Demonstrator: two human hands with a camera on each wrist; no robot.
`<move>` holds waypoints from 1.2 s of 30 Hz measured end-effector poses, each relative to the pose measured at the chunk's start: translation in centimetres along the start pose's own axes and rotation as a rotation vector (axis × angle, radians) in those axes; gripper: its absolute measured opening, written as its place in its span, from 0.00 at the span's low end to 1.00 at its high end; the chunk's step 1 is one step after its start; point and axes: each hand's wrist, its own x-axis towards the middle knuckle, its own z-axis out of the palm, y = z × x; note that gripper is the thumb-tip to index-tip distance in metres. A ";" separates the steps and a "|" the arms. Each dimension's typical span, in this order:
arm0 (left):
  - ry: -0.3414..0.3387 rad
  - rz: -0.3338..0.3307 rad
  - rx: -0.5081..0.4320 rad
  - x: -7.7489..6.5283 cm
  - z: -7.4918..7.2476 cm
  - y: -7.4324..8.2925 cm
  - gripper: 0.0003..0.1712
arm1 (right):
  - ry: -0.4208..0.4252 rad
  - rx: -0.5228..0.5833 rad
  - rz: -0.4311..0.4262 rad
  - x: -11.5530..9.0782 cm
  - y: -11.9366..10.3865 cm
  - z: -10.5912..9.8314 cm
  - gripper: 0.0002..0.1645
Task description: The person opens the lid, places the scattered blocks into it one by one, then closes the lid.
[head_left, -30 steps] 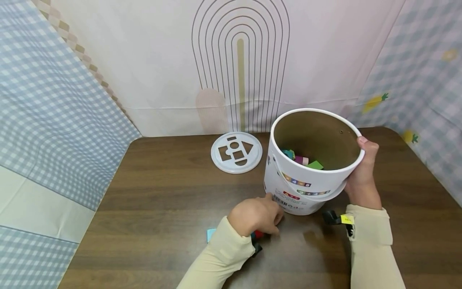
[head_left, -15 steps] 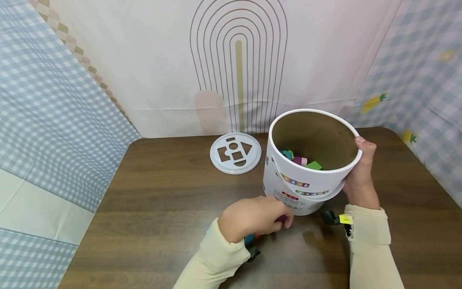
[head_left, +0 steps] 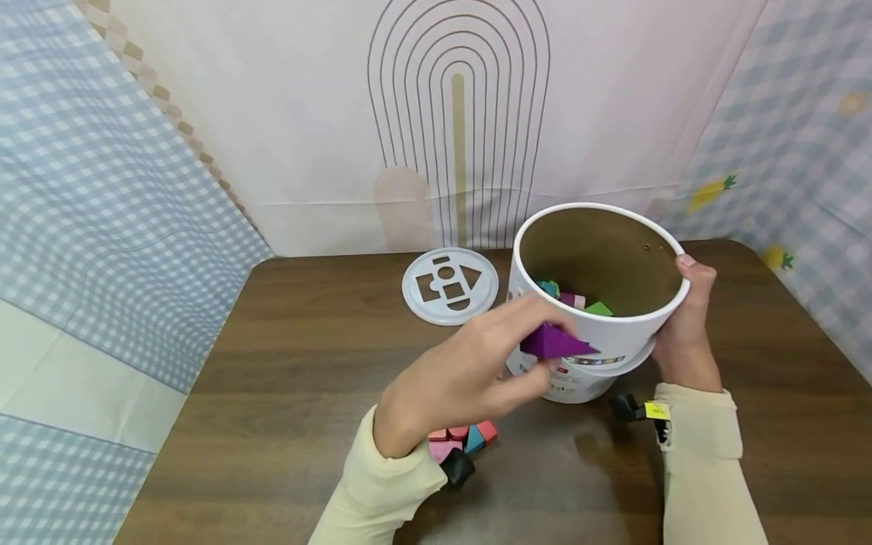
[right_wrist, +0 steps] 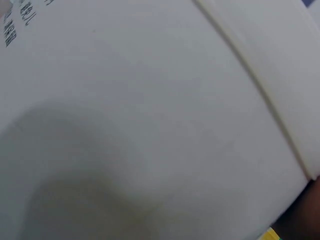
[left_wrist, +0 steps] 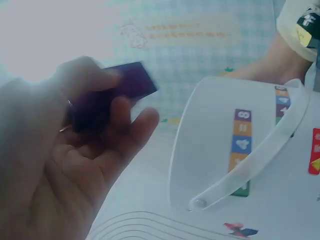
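My left hand (head_left: 470, 363) pinches a purple wedge-shaped block (head_left: 555, 343) between thumb and fingers, just in front of the bucket's near side and below its rim. In the left wrist view the same purple block (left_wrist: 137, 82) is blurred. A white bucket (head_left: 627, 341) with printed number strips stands on the table, its mouth uncovered. Inside lie a green block (head_left: 599, 309), a purple and pink piece (head_left: 574, 300) and teal pieces (head_left: 548, 288). With its thumb over the rim, my right hand (head_left: 686, 333) grips the bucket's right side. The bucket's white wall (right_wrist: 150, 100) fills the right wrist view.
Several pink, red and blue blocks (head_left: 465, 437) lie on the brown table (head_left: 293, 363), partly hidden under my left wrist. A round white lid (head_left: 436, 309) with shaped holes lies left of the bucket. Patterned cloth (head_left: 293, 136) hangs behind and at the sides.
My left hand has picked up the purple block from the table and risen with it toward the bucket's rim. Loose blocks beneath have come into sight. The right hand stays on the bucket.
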 end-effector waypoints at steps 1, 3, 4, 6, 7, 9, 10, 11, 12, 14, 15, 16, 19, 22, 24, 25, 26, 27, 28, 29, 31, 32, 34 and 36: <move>0.029 0.007 -0.006 0.1 0.0 0.0 0.16 | 0.000 -0.007 -0.001 0.0 -0.1 -0.1 0.31; 0.080 0.010 0.005 0.4 0.0 -0.2 0.18 | -0.005 -0.013 0.002 0.0 -0.3 -0.2 0.31; 0.105 0.008 0.024 0.5 0.1 -0.4 0.18 | -0.009 -0.014 0.006 0.0 -0.3 -0.2 0.31; 0.165 0.005 0.061 0.7 0.2 -0.7 0.18 | -0.020 -0.024 0.014 -0.1 -0.2 -0.2 0.31; 0.199 0.001 0.081 0.8 0.2 -1.0 0.19 | -0.025 -0.027 0.019 0.0 -0.1 -0.2 0.31; 0.271 -0.003 0.092 1.0 0.4 -1.7 0.21 | -0.028 -0.034 0.018 0.0 0.1 -0.1 0.32; 0.302 -0.006 0.082 1.2 0.5 -2.0 0.22 | -0.025 -0.042 0.015 0.0 0.1 0.0 0.32; 0.324 -0.010 0.063 1.5 0.7 -2.4 0.23 | -0.020 -0.050 0.012 0.0 0.1 -0.1 0.32; 0.336 -0.015 0.044 1.8 0.8 -2.7 0.23 | -0.013 -0.051 0.009 0.0 0.1 -0.1 0.33; 0.330 -0.028 0.021 2.4 1.3 -3.4 0.24 | -0.002 -0.045 0.008 -0.1 0.0 -0.2 0.32; 0.315 -0.032 0.029 2.8 1.5 -3.8 0.23 | 0.000 -0.039 0.008 -0.1 -0.1 -0.2 0.32; 0.296 -0.037 0.044 3.1 1.7 -4.1 0.23 | 0.001 -0.030 0.008 -0.1 -0.1 -0.3 0.32; 0.244 -0.064 0.114 3.7 2.4 -4.9 0.24 | -0.017 -0.008 0.010 -0.1 -0.1 -0.3 0.31; 0.194 -0.179 0.196 4.4 2.5 -5.1 0.23 | -0.034 -0.016 0.013 0.0 0.0 -0.1 0.32; 0.124 -0.311 0.271 5.2 2.3 -5.0 0.23 | -0.037 -0.028 0.010 0.0 0.1 0.0 0.32; 0.075 -0.385 0.311 5.7 2.2 -4.9 0.23 | -0.034 -0.035 0.008 0.1 0.1 0.1 0.32; 0.012 -0.455 0.348 6.3 2.0 -4.9 0.22 | -0.028 -0.037 0.007 0.1 0.1 0.1 0.32; -0.052 -0.516 0.387 6.9 1.8 -4.9 0.22 | -0.024 -0.036 0.005 0.1 0.1 0.1 0.32; -0.118 -0.565 0.424 7.5 1.7 -4.9 0.21 | -0.019 -0.034 0.005 0.1 0.1 0.1 0.32; -0.177 -0.604 0.454 8.1 1.6 -5.0 0.20 | -0.018 -0.031 0.006 0.1 0.1 0.0 0.32; -0.291 -0.665 0.482 9.1 1.5 -5.3 0.18 | -0.014 -0.026 0.009 0.0 0.1 -0.1 0.32; -0.352 -0.687 0.491 9.5 1.5 -5.4 0.16 | -0.011 -0.023 0.011 0.0 0.1 -0.1 0.31; -0.476 -0.728 0.501 10.4 1.6 -5.7 0.14 | -0.007 -0.027 0.011 0.0 0.1 -0.2 0.31; -0.610 -0.759 0.493 11.1 1.7 -5.9 0.12 | -0.005 -0.020 0.011 -0.1 0.1 -0.2 0.31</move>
